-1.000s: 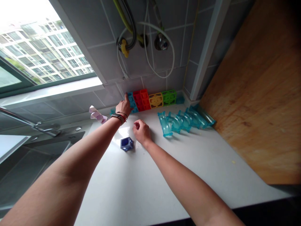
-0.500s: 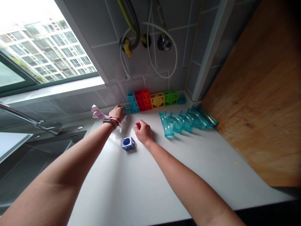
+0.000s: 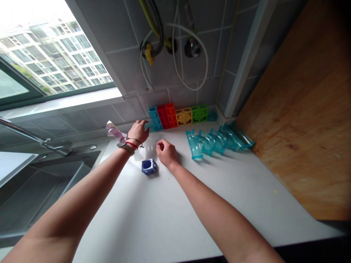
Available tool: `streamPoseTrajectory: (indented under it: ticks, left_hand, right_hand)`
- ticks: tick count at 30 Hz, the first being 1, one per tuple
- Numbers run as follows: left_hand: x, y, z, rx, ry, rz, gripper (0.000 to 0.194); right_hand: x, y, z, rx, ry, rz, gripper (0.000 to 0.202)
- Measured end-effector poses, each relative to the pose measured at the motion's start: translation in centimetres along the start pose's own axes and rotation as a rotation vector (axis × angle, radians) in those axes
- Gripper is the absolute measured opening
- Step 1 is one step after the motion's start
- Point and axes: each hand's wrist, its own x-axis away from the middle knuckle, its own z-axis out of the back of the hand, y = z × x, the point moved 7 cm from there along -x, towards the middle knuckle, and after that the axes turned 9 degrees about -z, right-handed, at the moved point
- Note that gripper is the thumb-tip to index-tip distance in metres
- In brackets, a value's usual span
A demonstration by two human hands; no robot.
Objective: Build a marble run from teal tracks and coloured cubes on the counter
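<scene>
My left hand [image 3: 139, 130] is over the back left of the counter, fingers apart, at the left end of a row of coloured blocks. Closest to its fingertips is a clear light-blue piece [image 3: 151, 126], partly hidden; whether they touch I cannot tell. The row holds blue blocks [image 3: 155, 117], red blocks [image 3: 167, 116], yellow blocks [image 3: 184, 117] and green blocks [image 3: 199, 113]. My right hand [image 3: 166, 152] rests on the counter, fingers curled with nothing visible in them. A dark blue cube with round openings [image 3: 148, 166] sits just left of it.
Several clear teal track pieces [image 3: 216, 141] lie side by side on the white counter [image 3: 170, 215]. Folded pinkish paper [image 3: 115, 132] is behind my left wrist. A sink [image 3: 35, 197] with a tap [image 3: 56, 146] lies left, a wooden panel [image 3: 298, 120] right. Tiled wall and hoses are behind.
My left hand has shifted slightly right and up off the light-blue piece, its fingers now more spread. My right hand and the blue cube have stayed nearly still.
</scene>
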Motion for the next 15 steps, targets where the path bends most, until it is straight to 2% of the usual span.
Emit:
streamPoseTrajectory:
  ticks: [2, 4, 6, 9, 12, 15]
  left_hand:
    - [2.6, 0.9, 0.8, 0.141, 0.029, -0.035, 0.042]
    - [6.0, 1.4, 1.4, 0.284, 0.047, -0.033, 0.051]
    - [9.5, 1.6, 1.7, 0.401, 0.053, -0.015, 0.061]
    - [13.8, 1.6, 1.9, 0.506, 0.065, -0.013, 0.064]
    - [15.8, 1.6, 1.4, 0.535, 0.037, -0.046, 0.058]
    - [16.2, 2.1, 0.5, 0.503, -0.023, -0.114, 0.048]
  right_hand:
    - [0.0, 0.0, 0.0, -0.003, -0.001, -0.008, 0.011]
    - [0.1, 0.0, 0.1, -0.008, -0.001, -0.013, 0.010]
    - [0.1, 0.1, 0.1, -0.013, 0.001, -0.017, 0.010]
    - [0.1, 0.3, 0.1, -0.019, 0.000, -0.014, 0.010]
    - [0.2, 0.4, 0.0, -0.025, -0.007, 0.002, 0.010]
    - [0.2, 0.6, -0.1, -0.033, -0.019, 0.017, 0.011]
